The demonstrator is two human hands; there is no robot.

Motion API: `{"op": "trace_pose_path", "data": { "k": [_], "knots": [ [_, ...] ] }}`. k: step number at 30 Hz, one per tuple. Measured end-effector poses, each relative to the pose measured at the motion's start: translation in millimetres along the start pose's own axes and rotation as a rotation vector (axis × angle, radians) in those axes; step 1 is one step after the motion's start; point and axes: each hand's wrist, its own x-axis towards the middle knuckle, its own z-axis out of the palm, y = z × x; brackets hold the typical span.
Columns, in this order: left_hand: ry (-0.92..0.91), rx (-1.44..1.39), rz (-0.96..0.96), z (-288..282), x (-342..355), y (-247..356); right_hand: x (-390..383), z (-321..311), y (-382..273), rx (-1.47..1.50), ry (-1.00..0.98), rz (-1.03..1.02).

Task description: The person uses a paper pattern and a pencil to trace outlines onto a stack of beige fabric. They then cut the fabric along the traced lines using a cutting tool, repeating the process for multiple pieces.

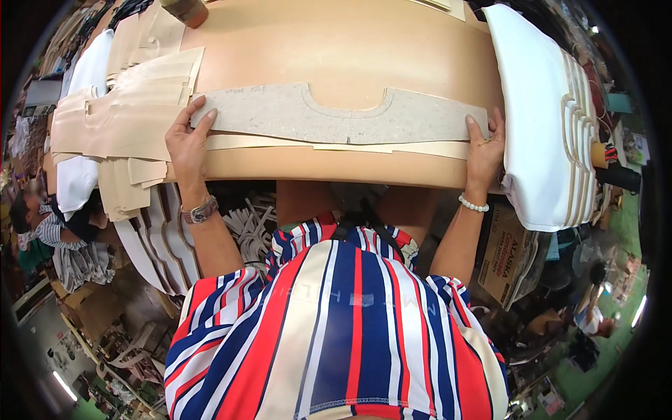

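A long grey card template [266, 112] with a curved cutout in its upper edge lies across the tan padded work surface [336, 49], over a pale cream strip [406, 148]. My left hand [187, 140] grips the template's left end, thumb on top and fingers at its edge. My right hand [484, 147] grips the right end the same way, thumb pressed on the card. Stacks of cut beige pieces [126, 119] lie left of my left hand. A stack of white padded pieces [532, 126] stands just right of my right hand.
A cup-like container [183, 10] sits at the back left. More curved white pieces [143, 238] are at lower left, beside loose strips [245, 217]. A cardboard box [500, 252] is below on the right. Other people [52, 231] are in the workshop at both sides.
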Motion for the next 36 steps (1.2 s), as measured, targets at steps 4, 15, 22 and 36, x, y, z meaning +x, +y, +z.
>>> {"op": "trace_pose_path", "data": {
  "k": [4, 15, 22, 36],
  "knots": [
    [-0.007, -0.055, -0.015, 2, -2, 1, 0, -1, 4, 0.031, -0.001, 0.016],
    [-0.008, -0.043, 0.008, 1, -3, 3, -2, 3, 5, -0.138, 0.017, -0.103],
    [0.140, 0.428, 0.195, 2, -14, 8, -6, 1, -4, -0.203, 0.004, -0.072],
    [0.200, 0.437, 0.262, 7, -20, 8, -5, -1, -4, -0.282, 0.025, -0.112]
  ]
}}
